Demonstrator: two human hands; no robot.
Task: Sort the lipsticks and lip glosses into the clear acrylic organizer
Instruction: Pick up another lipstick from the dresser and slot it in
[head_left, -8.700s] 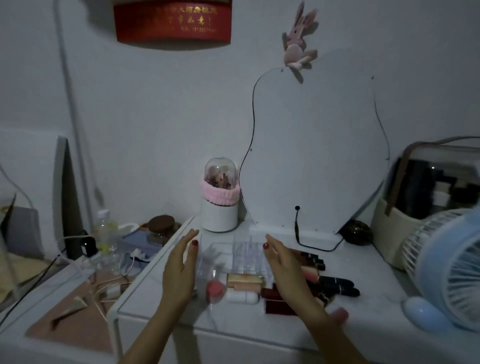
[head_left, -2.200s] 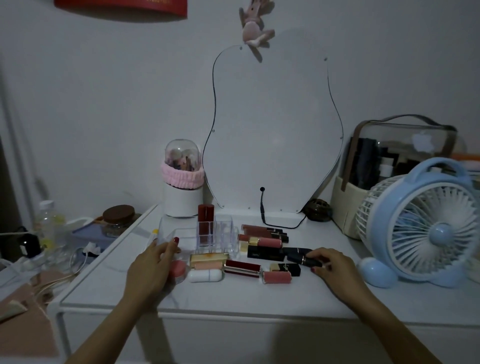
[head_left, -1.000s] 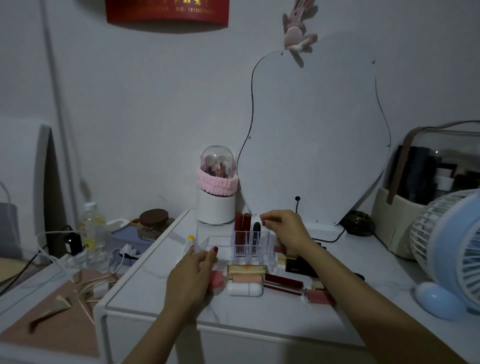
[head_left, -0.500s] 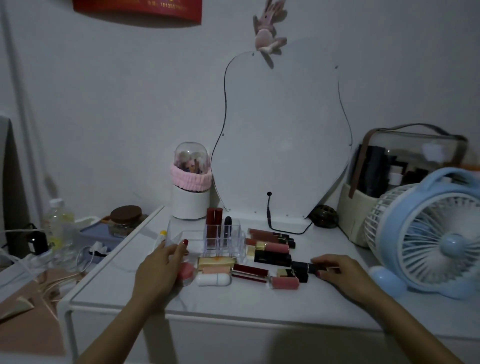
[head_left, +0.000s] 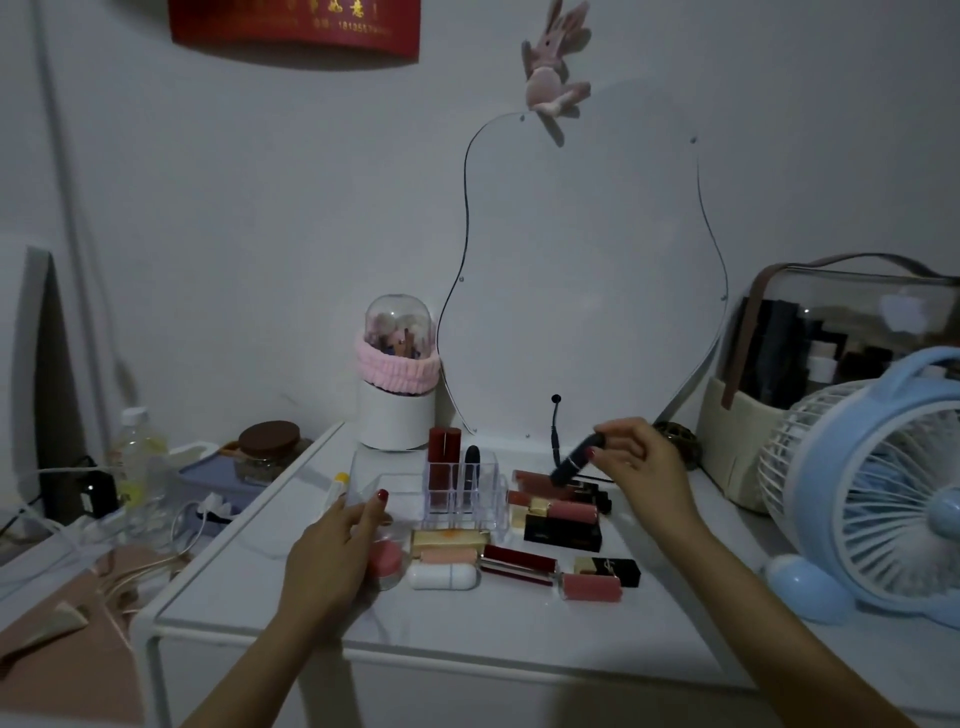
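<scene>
The right hand (head_left: 636, 462) grips a black lipstick (head_left: 576, 460), tilted in the air above the tubes lying near the table's (head_left: 467, 618) back edge. The left hand (head_left: 332, 551) is half closed against the clear acrylic organizer (head_left: 462, 493), which stands mid-table with two lipsticks upright inside. Toward the front edge the table is free

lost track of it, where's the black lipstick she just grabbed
In the head view, the black lipstick is in the right hand, tilted in the air right of the clear acrylic organizer.
</scene>
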